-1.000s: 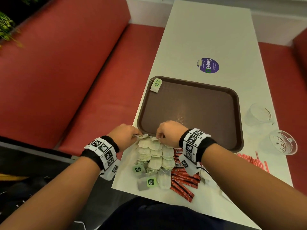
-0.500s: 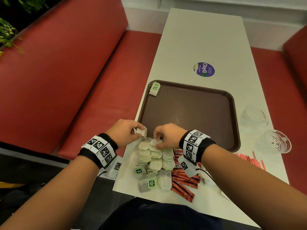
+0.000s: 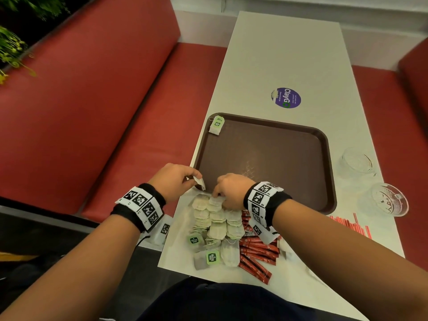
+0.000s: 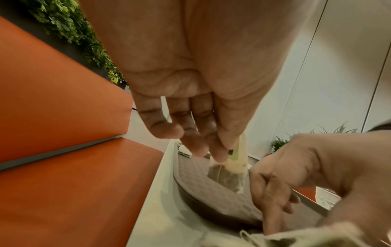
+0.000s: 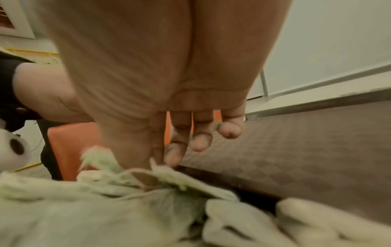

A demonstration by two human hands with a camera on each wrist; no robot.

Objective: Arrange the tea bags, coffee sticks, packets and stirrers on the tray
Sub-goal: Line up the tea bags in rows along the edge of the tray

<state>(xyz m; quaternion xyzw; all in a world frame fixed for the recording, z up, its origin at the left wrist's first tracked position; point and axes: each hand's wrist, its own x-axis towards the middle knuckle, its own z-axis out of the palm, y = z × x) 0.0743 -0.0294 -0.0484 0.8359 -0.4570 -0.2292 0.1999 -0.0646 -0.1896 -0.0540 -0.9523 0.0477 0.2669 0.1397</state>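
Though mostly bare, one tea bag (image 3: 216, 125) on tray (image 3: 324, 172).

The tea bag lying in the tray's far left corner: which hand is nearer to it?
Left. The left hand, pinching another tea bag, is at the tray's near left corner, same side as the corner tea bag. The right hand sits further right, on the tea bag pile.

Left hand (image 4: 190, 83) fingers (image 4: 220, 150) pinch a tea bag (image 4: 230, 173) above the tray (image 4: 211, 197).

My left hand (image 3: 172, 179) now pinches one tea bag (image 3: 200, 181) lifted clear of the pile (image 3: 215, 218), over the tray's (image 3: 324, 144) near corner; my right hand (image 3: 231, 189) digs back into the pile.
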